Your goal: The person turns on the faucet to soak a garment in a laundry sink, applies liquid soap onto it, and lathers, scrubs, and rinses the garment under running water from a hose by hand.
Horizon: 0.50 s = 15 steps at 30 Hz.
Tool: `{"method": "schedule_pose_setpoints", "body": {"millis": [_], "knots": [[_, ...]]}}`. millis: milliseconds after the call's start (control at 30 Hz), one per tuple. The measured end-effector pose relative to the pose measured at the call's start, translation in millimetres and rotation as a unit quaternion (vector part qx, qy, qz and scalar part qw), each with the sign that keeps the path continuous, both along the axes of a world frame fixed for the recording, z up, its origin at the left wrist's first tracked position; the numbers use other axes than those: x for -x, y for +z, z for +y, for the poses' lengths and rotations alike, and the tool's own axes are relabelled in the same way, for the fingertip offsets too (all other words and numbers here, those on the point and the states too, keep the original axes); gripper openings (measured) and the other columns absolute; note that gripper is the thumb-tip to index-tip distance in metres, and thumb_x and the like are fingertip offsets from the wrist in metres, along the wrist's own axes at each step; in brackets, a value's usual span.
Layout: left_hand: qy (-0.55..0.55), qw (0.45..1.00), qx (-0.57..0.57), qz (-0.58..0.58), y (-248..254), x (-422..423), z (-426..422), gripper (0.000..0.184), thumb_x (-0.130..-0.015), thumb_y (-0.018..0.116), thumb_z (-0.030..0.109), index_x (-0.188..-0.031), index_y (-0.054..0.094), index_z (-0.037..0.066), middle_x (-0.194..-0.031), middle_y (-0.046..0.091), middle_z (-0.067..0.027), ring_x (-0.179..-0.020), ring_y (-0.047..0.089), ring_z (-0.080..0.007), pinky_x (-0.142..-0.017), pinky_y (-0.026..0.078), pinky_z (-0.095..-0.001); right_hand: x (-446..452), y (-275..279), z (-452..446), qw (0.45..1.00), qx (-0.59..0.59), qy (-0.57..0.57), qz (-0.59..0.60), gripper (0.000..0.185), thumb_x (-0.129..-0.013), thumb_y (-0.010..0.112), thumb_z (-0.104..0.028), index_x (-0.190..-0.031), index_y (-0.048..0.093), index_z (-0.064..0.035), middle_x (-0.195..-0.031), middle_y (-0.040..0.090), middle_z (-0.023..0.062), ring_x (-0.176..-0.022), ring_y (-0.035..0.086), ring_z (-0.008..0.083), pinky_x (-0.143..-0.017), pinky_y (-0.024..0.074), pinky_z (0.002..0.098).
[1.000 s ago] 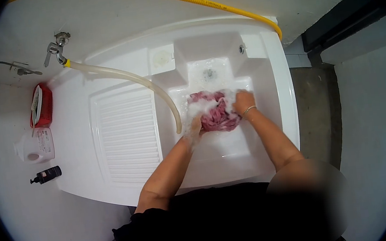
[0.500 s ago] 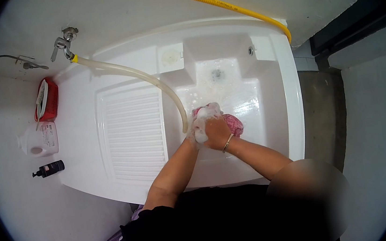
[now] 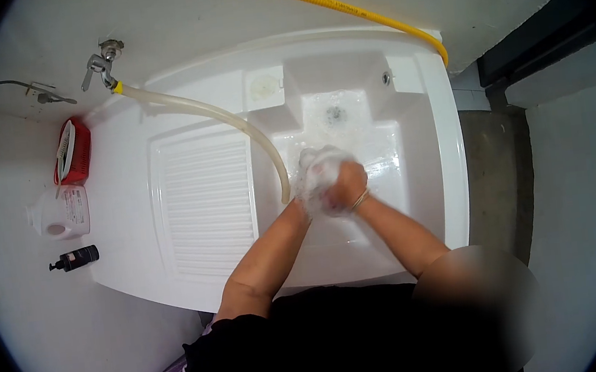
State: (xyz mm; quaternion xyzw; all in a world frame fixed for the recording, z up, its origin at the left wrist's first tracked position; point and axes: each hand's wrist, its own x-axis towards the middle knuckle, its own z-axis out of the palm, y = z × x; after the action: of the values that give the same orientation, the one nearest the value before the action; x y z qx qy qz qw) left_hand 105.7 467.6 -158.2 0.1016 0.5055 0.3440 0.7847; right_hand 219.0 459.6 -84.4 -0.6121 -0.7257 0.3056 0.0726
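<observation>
Pink, foam-covered cloth (image 3: 320, 171) in white sink basin (image 3: 424, 173), between both hands. Right hand (image 3: 352, 182): fingers curled onto cloth. Left hand (image 3: 303, 206): fingers under suds, can't tell. Cloth lathered, suds not rinsed off.

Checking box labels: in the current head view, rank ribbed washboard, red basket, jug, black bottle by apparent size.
1. Ribbed washboard
2. Red basket and jug: too alike to rank
3. Black bottle
</observation>
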Motion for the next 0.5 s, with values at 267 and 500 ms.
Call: {"method": "schedule_pose_setpoints", "body": {"millis": [267, 500], "knots": [[-0.223, 0.936, -0.126, 0.242, 46.6, 16.5, -2.3, 0.025, -0.083, 0.054, 0.021, -0.098, 0.054, 0.001, -0.075, 0.057, -0.0075, -0.063, 0.058, -0.0195, -0.048, 0.048, -0.0289, -82.6, -86.3, 53.9, 0.990, -0.109, -0.083, -0.030, 0.039, -0.071, 0.061, -0.040, -0.093, 0.058, -0.0080, -0.099, 0.056, 0.0186, -0.091, 0.053, 0.0339, -0.083, 0.0396, 0.0446], [0.022, 0.996, 0.028, -0.079, 8.1, 5.9, -20.6, 0.038, -0.087, 0.046, 0.037, -0.109, 0.048, 0.006, -0.078, 0.058, -0.0101, -0.066, 0.059, -0.0202, -0.058, 0.049, -0.0303, -5.8, -105.9, -6.0, 0.997, 0.009, 0.075, -0.034, 0.035, -0.072, 0.059, -0.032, -0.091, 0.056, -0.0032, -0.090, 0.058, 0.0148, -0.088, 0.055, 0.0298, -0.080, 0.0428, 0.0402]]}}
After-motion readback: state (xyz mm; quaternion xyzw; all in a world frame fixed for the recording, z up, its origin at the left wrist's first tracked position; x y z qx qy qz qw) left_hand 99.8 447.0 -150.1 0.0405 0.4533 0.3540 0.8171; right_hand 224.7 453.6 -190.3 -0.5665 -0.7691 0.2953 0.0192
